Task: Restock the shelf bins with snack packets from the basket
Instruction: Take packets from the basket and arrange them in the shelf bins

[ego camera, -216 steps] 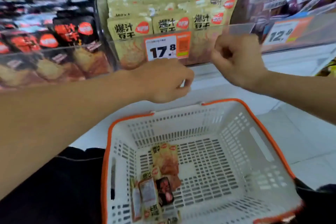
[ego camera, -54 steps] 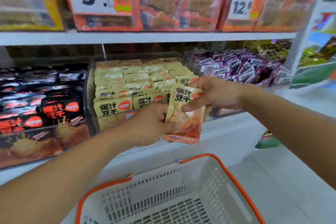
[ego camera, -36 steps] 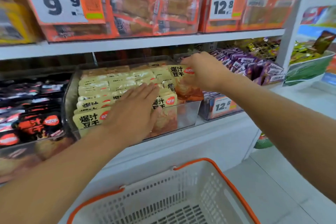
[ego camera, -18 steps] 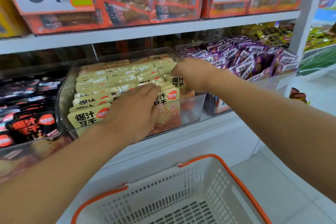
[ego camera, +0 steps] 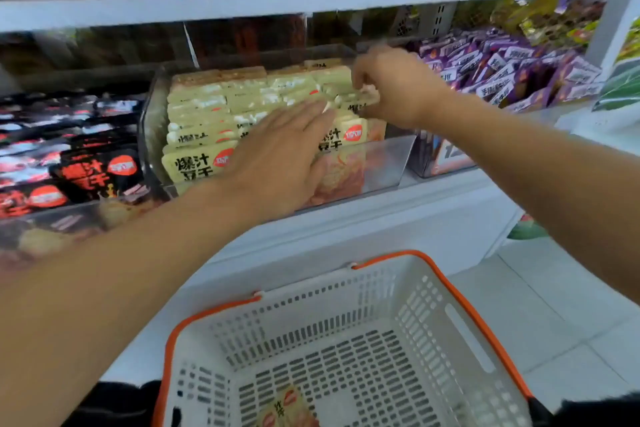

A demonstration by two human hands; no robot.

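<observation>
Nearest, the white basket [ego camera: 460, 319] with the orange rim sits below the clear bin, and one yellow packet [ego camera: 282, 409] is visible on the part of its floor that shows at the bottom edge.

Above the basket, the left hand [ego camera: 277, 163] lies flat with straight fingers on the front rows of yellow packets [ego camera: 194, 163] in the clear bin [ego camera: 388, 163], holding them down as it did half a second ago.

At the bin's back right corner, the right hand [ego camera: 391, 87] has moved rearward from the front right, where it was tucking in the packet carried up a second and a half ago. That packet is now out of its grip and among the rows; the fingers are curled at the tops of the rear packets, but blur hides whether they pinch one.

So one more packet looks stocked, with at least one left in the basket to fetch.

Left of the bin lie black packets [ego camera: 86, 170]; right of it, purple ones [ego camera: 502, 69].
</observation>
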